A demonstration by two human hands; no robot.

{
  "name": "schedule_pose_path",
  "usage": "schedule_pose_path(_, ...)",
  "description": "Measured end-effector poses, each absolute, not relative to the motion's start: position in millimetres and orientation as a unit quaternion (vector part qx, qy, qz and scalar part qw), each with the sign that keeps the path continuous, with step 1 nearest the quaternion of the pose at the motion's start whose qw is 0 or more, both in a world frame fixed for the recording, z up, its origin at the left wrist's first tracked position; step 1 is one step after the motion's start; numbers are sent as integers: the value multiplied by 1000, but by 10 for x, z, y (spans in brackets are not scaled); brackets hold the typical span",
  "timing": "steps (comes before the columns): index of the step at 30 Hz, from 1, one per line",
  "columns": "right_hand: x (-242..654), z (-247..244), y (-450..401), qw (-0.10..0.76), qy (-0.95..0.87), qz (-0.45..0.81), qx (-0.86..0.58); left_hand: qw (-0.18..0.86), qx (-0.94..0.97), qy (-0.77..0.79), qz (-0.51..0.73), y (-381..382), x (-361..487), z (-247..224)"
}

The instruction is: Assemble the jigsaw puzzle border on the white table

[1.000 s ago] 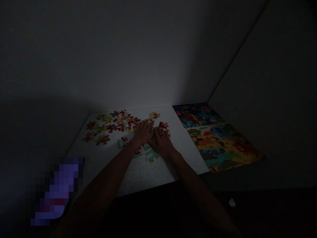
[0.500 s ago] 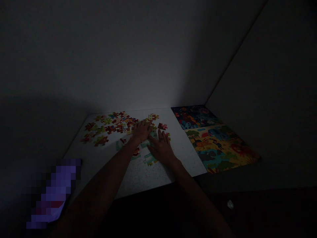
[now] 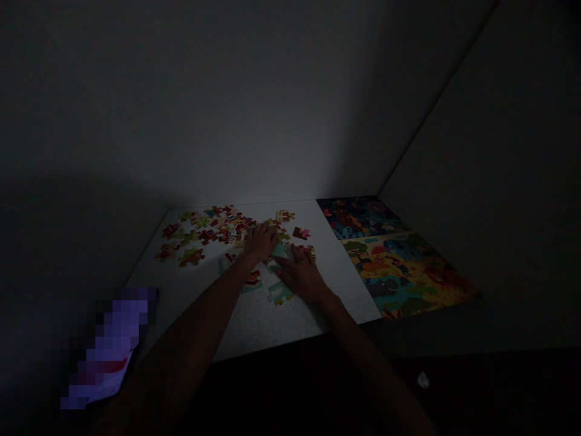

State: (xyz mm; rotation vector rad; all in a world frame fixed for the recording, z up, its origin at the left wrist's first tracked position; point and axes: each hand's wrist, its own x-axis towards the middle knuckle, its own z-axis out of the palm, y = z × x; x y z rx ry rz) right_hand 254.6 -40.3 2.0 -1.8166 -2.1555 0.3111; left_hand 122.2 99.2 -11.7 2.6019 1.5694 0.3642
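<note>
My left hand [image 3: 262,241] lies with its fingers spread over the right edge of a pile of loose puzzle pieces [image 3: 222,225] on the white table [image 3: 254,327]. Beside it, my right hand [image 3: 303,272] rests with fingers apart on pale green pieces [image 3: 280,293]. Under and between the hands, several light green pieces sit close together; the hands hide part of them. A piece with red on it [image 3: 254,278] lies below my left wrist. Beyond my right fingers is a brown and pink piece [image 3: 301,233].
Two assembled animal pictures, one dark blue [image 3: 358,216] and one yellow [image 3: 408,272], cover the table's right end. A blurred-out purple screen [image 3: 111,345] is at the lower left. Walls stand behind and to the right. A small white object [image 3: 423,380] lies at the lower right.
The view has shifted slightly, moving the scene a little to the right. My right hand has moved slightly down and away from my left, showing more of the green pieces between them.
</note>
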Motion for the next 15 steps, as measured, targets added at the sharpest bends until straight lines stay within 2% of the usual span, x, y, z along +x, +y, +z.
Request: schedule_pose_path(15, 2674, -167, -308, 185, -682, 38, -706, 10, 851, 515, 98, 609, 934, -93)
